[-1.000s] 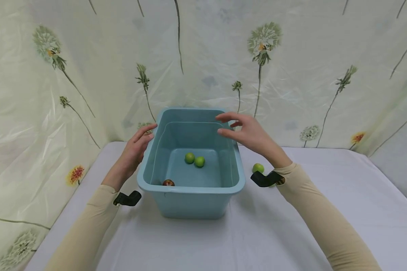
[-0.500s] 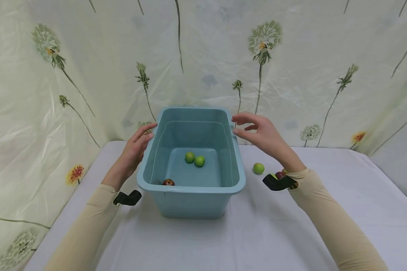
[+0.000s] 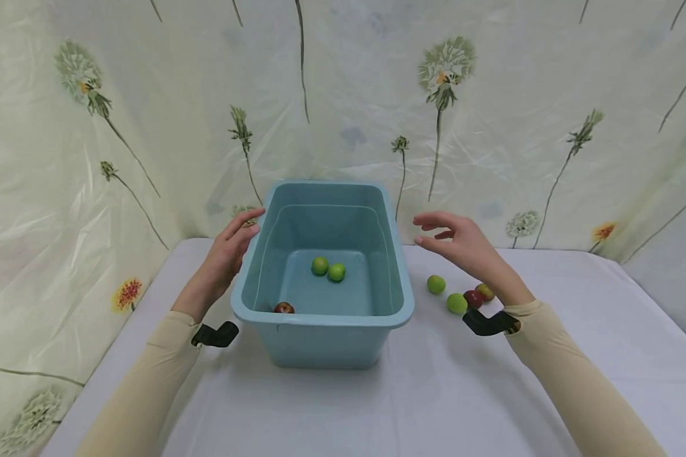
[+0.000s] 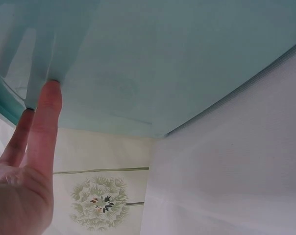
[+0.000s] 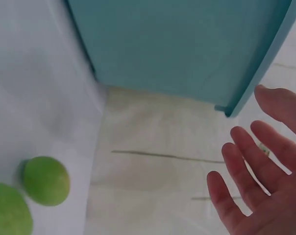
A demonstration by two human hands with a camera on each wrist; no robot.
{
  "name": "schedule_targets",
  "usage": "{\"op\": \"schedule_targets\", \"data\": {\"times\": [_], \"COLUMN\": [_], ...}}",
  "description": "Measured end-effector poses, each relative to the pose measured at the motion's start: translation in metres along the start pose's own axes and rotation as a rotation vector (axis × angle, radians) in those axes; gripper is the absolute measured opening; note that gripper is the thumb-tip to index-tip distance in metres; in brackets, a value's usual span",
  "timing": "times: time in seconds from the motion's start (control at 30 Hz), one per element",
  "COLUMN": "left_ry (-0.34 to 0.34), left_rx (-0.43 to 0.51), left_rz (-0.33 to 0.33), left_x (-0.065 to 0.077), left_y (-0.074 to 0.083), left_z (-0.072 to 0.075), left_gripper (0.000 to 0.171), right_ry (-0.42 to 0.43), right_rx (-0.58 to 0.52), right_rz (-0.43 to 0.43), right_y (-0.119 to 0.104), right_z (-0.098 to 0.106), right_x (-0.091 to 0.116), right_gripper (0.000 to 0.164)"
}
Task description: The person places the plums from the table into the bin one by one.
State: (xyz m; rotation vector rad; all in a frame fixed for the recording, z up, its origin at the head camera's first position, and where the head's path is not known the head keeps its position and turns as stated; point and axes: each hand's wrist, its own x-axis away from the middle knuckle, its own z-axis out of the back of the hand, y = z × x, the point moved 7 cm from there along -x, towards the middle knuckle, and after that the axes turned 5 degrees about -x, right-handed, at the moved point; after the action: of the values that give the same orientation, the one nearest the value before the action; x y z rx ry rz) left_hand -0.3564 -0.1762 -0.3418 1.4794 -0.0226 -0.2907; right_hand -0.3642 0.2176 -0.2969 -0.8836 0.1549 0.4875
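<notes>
A light blue plastic tub [image 3: 326, 341] stands on the table; inside lie two round green fruits [image 3: 319, 266] and, partly hidden by the near rim, a red apple [image 3: 284, 308]. My left hand [image 3: 221, 263] is at the tub's left side. In the left wrist view, its straight fingertips [image 4: 51, 95] touch the outer wall. To the right of the tub, my right hand [image 3: 463, 244] hovers in the air, fingers loosely bent and holding nothing. Below it on the table are two green fruits [image 3: 457, 303], a dark red fruit [image 3: 473, 299] and a reddish-yellow one [image 3: 485, 292].
A white cloth [image 3: 434, 393] covers the table. Behind it and along the sides hangs a pale curtain [image 3: 331, 95] printed with dandelions. Black wrist cameras [image 3: 216, 334] sit on both sleeves.
My right hand has moved right and lower, from over the tub's right rim to beside it above the loose fruits, bringing more of them into view. The left hand stays put.
</notes>
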Motion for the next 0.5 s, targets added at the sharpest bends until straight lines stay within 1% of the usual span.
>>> {"op": "schedule_targets", "data": {"times": [0.23,0.5], "left_ry": [0.001,-0.012], "left_rx": [-0.012,-0.008], "left_rz": [0.004,-0.007], "left_x": [0.001,0.0], "left_y": [-0.003,-0.002], "left_z": [0.001,0.001], "left_gripper": [0.05,0.05], "right_ry": [-0.031,-0.06], "right_rx": [0.036,0.064], "right_rz": [-0.06,-0.057], "right_y": [0.025,0.045], "right_z": [-0.004,0.0], "right_x": [0.011,0.017], "right_gripper": [0.044,0.044]}}
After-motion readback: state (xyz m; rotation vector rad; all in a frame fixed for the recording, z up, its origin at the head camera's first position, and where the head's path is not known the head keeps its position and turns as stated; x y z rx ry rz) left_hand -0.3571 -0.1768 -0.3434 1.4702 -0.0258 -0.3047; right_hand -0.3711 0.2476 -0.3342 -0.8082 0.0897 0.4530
